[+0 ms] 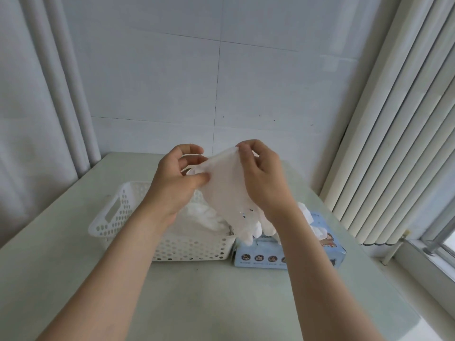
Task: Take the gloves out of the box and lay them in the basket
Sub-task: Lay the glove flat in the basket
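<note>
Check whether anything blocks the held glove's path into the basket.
Nothing visible does. The glove, pinched by the left hand and right hand, hangs over the right end of the open basket; only piled gloves lie inside.

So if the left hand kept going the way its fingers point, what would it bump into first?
The left hand points sideways at the glove it is pinching. Straight past that it would probably meet the right hand, though depth is hard to judge.

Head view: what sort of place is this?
Probably an indoor room corner, home or office: a pale table against a panelled wall, vertical blinds on the right, a window frame below them.
</note>
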`<move>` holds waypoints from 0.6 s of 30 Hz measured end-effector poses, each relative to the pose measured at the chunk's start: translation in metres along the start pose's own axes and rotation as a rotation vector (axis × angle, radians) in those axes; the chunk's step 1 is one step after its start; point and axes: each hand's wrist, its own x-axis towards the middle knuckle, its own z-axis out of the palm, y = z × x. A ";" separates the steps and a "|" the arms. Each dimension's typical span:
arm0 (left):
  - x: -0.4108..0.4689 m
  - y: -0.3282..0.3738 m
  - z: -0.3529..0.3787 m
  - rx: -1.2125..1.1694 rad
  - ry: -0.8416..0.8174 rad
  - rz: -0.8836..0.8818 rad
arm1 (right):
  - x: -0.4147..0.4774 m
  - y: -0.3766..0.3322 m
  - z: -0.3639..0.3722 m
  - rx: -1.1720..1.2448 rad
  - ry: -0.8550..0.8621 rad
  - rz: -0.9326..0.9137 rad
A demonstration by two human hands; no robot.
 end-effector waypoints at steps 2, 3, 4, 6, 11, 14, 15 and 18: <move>0.002 0.003 -0.003 -0.003 -0.067 -0.064 | 0.001 0.002 0.002 -0.009 -0.049 0.002; 0.001 0.006 -0.004 -0.030 -0.134 -0.098 | 0.000 0.002 0.001 -0.008 -0.079 0.000; 0.000 0.008 -0.005 -0.056 -0.196 -0.141 | 0.000 0.003 0.001 -0.003 -0.100 -0.001; -0.001 0.010 -0.005 -0.007 -0.255 -0.222 | 0.000 0.003 -0.003 0.021 -0.119 0.004; -0.004 0.001 -0.007 0.137 -0.310 -0.171 | 0.000 0.003 -0.013 0.064 -0.148 0.035; -0.002 -0.003 -0.004 0.077 -0.265 -0.121 | 0.001 0.004 -0.017 -0.018 -0.182 0.071; -0.001 -0.003 -0.003 0.051 -0.232 -0.116 | 0.000 0.006 -0.018 -0.052 -0.195 0.078; 0.000 -0.002 -0.002 0.079 -0.149 -0.094 | 0.002 0.014 -0.019 -0.221 -0.197 0.046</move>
